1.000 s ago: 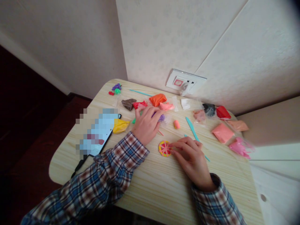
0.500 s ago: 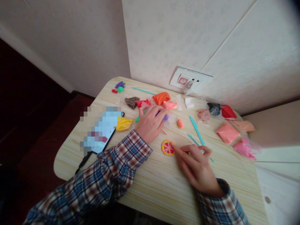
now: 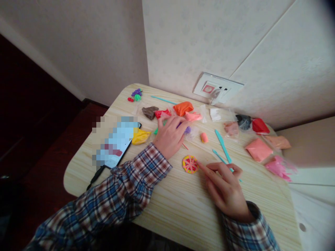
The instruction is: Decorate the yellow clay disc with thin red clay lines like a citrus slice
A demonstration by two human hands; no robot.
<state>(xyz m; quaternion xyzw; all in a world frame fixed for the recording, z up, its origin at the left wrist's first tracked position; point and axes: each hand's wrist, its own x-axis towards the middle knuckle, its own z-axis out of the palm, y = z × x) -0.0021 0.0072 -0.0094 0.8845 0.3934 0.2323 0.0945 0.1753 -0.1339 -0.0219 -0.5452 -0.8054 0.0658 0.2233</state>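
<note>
A small round clay disc (image 3: 190, 164) with a yellow and pink rim and red wedges lies flat on the wooden table. My right hand (image 3: 225, 186) points at it from the right, its index fingertip touching or nearly touching the rim. The other fingers of that hand are loosely bent, with nothing seen in them. Palm down, my left hand (image 3: 171, 136) rests with fingers apart over purple clay (image 3: 187, 130) and green clay, partly covering both. A thin red-orange strip (image 3: 185, 146) lies beside it. Beyond the disc stands a pink and yellow clay roll (image 3: 204, 137).
A teal plastic knife (image 3: 223, 144) and a second teal tool (image 3: 219, 156) lie right of the disc. Several clay bags, among them an orange one (image 3: 183, 108) and a yellow one (image 3: 141, 137), ring the hands. A phone (image 3: 117, 146) lies left; clay grapes (image 3: 136, 92) sit far back.
The view has shifted a little, so the whole scene appears slightly further right. Both hands keep nearly the same pose, and the disc stays by the right index fingertip.
</note>
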